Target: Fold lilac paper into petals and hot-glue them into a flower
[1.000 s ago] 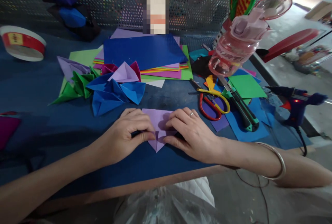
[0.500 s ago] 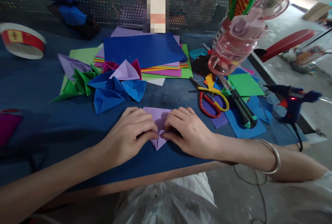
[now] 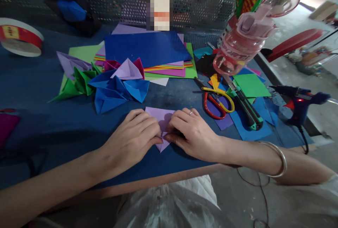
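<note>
Near the table's front edge lies a sheet of light purple origami paper (image 3: 161, 114), its near end folded to a point with creased flaps. My left hand (image 3: 141, 131) grips its left side, fingers curled and thumb pressed on the fold. From the right, my right hand (image 3: 191, 131) pinches the same paper, thumb tip close to the left thumb at the middle crease. Both hands cover the paper's sides. Beyond them sit folded paper pieces in blue (image 3: 112, 92), green (image 3: 83, 80) and purple (image 3: 128, 69).
A stack of coloured paper (image 3: 148, 48) lies at the back. To the right are scissors (image 3: 219, 103), a utility knife (image 3: 245, 106), a pink bottle (image 3: 237, 41) and a glue gun (image 3: 301, 97) with a lit red light. A paper bowl (image 3: 22, 38) stands at far left.
My left thumb has shifted slightly right and down over the fold. The right hand holds nearly the same place, and the view has tilted a little.
</note>
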The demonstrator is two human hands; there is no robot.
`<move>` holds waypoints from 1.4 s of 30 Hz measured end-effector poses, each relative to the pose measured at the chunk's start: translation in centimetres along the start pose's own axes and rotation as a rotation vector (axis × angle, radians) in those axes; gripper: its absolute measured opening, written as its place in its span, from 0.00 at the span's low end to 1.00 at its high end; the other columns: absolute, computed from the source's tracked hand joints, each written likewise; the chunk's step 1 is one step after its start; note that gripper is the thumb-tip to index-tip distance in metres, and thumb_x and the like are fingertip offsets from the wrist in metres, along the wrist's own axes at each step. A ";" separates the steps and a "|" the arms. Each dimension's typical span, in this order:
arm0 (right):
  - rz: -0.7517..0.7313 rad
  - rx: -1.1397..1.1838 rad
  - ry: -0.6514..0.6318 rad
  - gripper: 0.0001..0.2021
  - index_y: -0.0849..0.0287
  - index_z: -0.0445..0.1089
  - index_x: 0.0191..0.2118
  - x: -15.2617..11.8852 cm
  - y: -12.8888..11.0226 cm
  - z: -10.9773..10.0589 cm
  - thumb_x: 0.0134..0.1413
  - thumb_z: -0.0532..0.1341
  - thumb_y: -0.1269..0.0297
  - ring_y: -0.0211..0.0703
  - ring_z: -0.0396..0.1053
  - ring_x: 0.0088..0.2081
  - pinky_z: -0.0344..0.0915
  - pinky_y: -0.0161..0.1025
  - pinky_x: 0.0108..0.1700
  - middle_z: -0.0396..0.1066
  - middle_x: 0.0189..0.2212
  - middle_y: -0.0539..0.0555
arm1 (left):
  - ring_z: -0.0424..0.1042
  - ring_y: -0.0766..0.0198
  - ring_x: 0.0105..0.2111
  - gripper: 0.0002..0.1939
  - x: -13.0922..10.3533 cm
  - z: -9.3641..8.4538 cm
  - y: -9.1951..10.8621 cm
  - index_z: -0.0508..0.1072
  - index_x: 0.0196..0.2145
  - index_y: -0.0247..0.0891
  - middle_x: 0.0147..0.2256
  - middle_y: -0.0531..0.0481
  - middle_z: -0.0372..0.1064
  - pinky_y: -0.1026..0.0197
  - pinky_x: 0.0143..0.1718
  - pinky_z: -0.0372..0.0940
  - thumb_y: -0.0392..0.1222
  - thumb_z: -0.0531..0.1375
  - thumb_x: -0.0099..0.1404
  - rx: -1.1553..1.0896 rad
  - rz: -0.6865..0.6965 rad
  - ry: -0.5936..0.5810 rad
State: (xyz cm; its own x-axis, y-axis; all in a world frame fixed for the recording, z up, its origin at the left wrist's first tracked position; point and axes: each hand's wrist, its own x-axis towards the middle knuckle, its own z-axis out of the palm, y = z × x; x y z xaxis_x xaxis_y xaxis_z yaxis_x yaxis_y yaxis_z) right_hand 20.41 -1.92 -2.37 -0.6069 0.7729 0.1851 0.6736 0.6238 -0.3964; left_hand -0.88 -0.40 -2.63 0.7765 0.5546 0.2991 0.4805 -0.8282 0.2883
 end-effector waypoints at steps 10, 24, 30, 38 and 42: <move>-0.334 0.088 0.091 0.13 0.61 0.71 0.44 -1.4 0.0 0.2 0.64 0.49 0.73 0.41 0.65 0.38 0.62 0.39 0.42 0.71 0.38 0.56 | 0.67 0.58 0.36 0.04 -0.1 0.2 -0.4 0.66 0.32 0.40 0.31 0.53 0.68 0.53 0.45 0.57 0.35 0.55 0.67 -0.088 -0.102 -0.034; -0.455 0.011 -0.019 0.17 0.68 0.70 0.52 -1.5 0.1 0.1 0.66 0.50 0.69 0.44 0.65 0.38 0.67 0.40 0.41 0.72 0.39 0.59 | 0.67 0.59 0.35 0.04 0.3 0.0 -0.6 0.66 0.32 0.40 0.30 0.54 0.68 0.53 0.44 0.57 0.37 0.56 0.66 -0.156 -0.155 -0.073; -0.475 -0.053 -0.019 0.16 0.67 0.70 0.52 -1.7 0.2 0.2 0.66 0.50 0.69 0.43 0.65 0.40 0.66 0.39 0.43 0.71 0.41 0.59 | 0.66 0.59 0.34 0.05 0.1 0.2 -0.7 0.65 0.31 0.40 0.29 0.54 0.68 0.53 0.44 0.56 0.37 0.55 0.66 -0.153 -0.146 -0.061; -0.467 -0.040 -0.070 0.17 0.64 0.67 0.56 -1.6 0.2 0.2 0.67 0.50 0.66 0.44 0.64 0.40 0.65 0.40 0.42 0.71 0.43 0.58 | 0.66 0.61 0.34 0.06 0.3 0.0 -0.5 0.65 0.29 0.40 0.28 0.55 0.67 0.53 0.44 0.56 0.35 0.54 0.64 -0.185 -0.181 -0.064; -0.467 -0.068 -0.100 0.17 0.63 0.67 0.56 -1.6 0.2 0.2 0.67 0.51 0.66 0.44 0.64 0.41 0.64 0.40 0.42 0.70 0.44 0.59 | 0.66 0.61 0.32 0.07 0.5 -0.1 -0.5 0.64 0.28 0.40 0.27 0.55 0.66 0.53 0.43 0.56 0.36 0.55 0.64 -0.200 -0.191 -0.071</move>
State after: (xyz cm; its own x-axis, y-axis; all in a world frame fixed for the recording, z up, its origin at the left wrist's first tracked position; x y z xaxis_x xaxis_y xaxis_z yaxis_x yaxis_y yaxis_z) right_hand 21.46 -3.07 -2.94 -0.8867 0.3950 0.2404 0.3429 0.9105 -0.2312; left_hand -0.80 0.26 -2.50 0.7096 0.6863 0.1596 0.5366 -0.6731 0.5089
